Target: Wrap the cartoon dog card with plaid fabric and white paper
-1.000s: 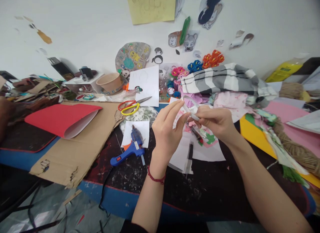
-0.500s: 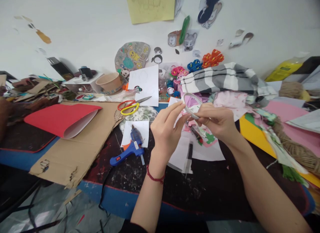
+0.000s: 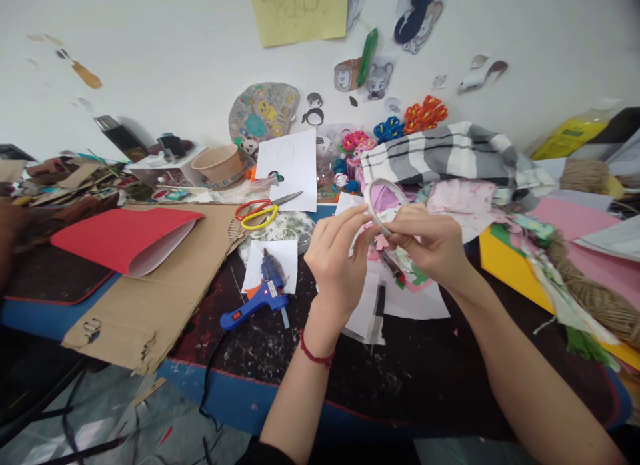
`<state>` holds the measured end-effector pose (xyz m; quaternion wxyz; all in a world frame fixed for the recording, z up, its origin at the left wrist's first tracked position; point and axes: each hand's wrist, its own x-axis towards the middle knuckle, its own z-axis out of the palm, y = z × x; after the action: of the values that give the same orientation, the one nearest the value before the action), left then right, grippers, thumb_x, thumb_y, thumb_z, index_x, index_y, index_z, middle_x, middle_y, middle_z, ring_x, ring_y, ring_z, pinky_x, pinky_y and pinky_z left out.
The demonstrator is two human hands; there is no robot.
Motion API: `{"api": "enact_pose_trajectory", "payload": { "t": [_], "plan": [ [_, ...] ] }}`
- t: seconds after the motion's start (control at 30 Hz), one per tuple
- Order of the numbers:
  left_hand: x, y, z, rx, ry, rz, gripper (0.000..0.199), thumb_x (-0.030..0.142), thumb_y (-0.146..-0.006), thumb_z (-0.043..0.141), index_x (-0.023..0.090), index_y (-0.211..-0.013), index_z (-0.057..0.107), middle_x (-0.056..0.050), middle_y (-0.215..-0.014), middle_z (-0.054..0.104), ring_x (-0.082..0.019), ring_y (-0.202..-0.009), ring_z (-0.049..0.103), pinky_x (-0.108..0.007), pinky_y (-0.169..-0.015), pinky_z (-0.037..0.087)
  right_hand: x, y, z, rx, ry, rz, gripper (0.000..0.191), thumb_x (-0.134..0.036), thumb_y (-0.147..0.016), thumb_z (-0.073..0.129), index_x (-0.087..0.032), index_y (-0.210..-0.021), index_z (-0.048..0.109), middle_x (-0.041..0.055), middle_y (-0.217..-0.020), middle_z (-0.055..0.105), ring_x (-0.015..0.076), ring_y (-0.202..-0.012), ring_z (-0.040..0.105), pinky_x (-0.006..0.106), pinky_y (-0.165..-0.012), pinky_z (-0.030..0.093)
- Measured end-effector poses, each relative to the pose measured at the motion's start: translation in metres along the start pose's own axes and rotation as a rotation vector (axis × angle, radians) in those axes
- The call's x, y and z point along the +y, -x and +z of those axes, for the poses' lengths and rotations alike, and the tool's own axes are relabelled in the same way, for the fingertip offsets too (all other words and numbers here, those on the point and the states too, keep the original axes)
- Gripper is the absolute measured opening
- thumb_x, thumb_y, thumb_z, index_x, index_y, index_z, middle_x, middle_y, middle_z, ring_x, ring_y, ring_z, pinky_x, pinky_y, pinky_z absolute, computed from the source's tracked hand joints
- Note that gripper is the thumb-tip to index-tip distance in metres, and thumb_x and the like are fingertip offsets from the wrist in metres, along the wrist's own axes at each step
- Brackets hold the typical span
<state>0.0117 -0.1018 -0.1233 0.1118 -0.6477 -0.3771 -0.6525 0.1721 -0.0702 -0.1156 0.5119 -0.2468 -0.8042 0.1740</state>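
A thin white ring, which looks like a narrow roll of tape (image 3: pixel 379 224), is held up above the table between both hands. My left hand (image 3: pixel 337 260) has its fingertips closed on the left side of the roll. From the other side, my right hand (image 3: pixel 434 244) pinches the roll's lower right edge. Below and behind the hands lie white paper sheets (image 3: pixel 420 304) and pink and green scraps. To the left a blue glue gun (image 3: pixel 267 292) rests partly on a small white paper, with a glue stick poking out of its back.
Scissors (image 3: pixel 260 215) with red and yellow handles lie behind the glue gun. A red paper (image 3: pixel 120 235) sits on cardboard (image 3: pixel 190 265) at left, near another person's hand (image 3: pixel 9 235). Checked cloth (image 3: pixel 440 152), yellow card (image 3: pixel 515 272) and twine (image 3: pixel 595 292) fill the right side.
My left hand has shifted slightly right and turned a little. The roll has tilted slightly, showing more of its opening, while my right hand keeps its pinch.
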Motion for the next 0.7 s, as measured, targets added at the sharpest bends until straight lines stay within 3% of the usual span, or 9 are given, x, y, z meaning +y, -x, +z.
{"api": "enact_pose_trajectory", "payload": {
  "t": [0.17, 0.4, 0.57, 0.7],
  "plan": [
    [0.0005, -0.0036, -0.0024, -0.029, 0.023, -0.119, 0.003, 0.019, -0.089, 0.07, 0.021, -0.09, 0.067, -0.002, -0.091, 0.073, -0.015, -0.086, 0.065, -0.03, -0.073, 0.053, 0.0044, 0.0022, 0.0018, 0.007, 0.021, -0.03, 0.026, -0.013, -0.091, 0.058, -0.03, -0.094, 0.078, -0.0033, -0.058, 0.063, 0.0158, -0.06, 0.056, 0.039, -0.076, 0.041],
    [-0.0024, -0.0053, -0.005, -0.166, 0.126, -0.274, 0.01, 0.024, -0.092, 0.066, 0.021, -0.086, 0.059, 0.0, -0.084, 0.067, -0.013, -0.073, 0.055, -0.028, -0.066, 0.044, 0.0058, 0.0021, 0.0028, 0.015, 0.022, -0.068, 0.022, -0.015, -0.091, 0.061, -0.03, -0.096, 0.077, -0.004, -0.059, 0.063, 0.0162, -0.061, 0.057, 0.039, -0.074, 0.042],
    [-0.0017, -0.0026, -0.0017, -0.152, 0.122, -0.183, 0.011, 0.019, -0.096, 0.06, 0.021, -0.086, 0.054, -0.003, -0.086, 0.064, -0.015, -0.079, 0.055, -0.03, -0.072, 0.043, 0.0035, 0.0014, 0.0042, 0.045, 0.18, 0.023, 0.015, -0.026, -0.094, 0.062, -0.026, -0.091, 0.076, -0.0009, -0.065, 0.066, 0.017, -0.061, 0.057, 0.037, -0.069, 0.042],
    [-0.0021, -0.0001, -0.0014, -0.159, 0.203, -0.329, 0.008, 0.02, -0.097, 0.057, 0.021, -0.09, 0.054, -0.002, -0.085, 0.065, -0.013, -0.077, 0.058, -0.029, -0.072, 0.045, 0.0039, 0.0025, 0.0071, 0.135, 0.229, 0.193, 0.015, -0.035, -0.089, 0.071, -0.024, -0.097, 0.072, -0.0019, -0.063, 0.065, 0.0158, -0.057, 0.057, 0.032, -0.061, 0.042]
  ]
}}
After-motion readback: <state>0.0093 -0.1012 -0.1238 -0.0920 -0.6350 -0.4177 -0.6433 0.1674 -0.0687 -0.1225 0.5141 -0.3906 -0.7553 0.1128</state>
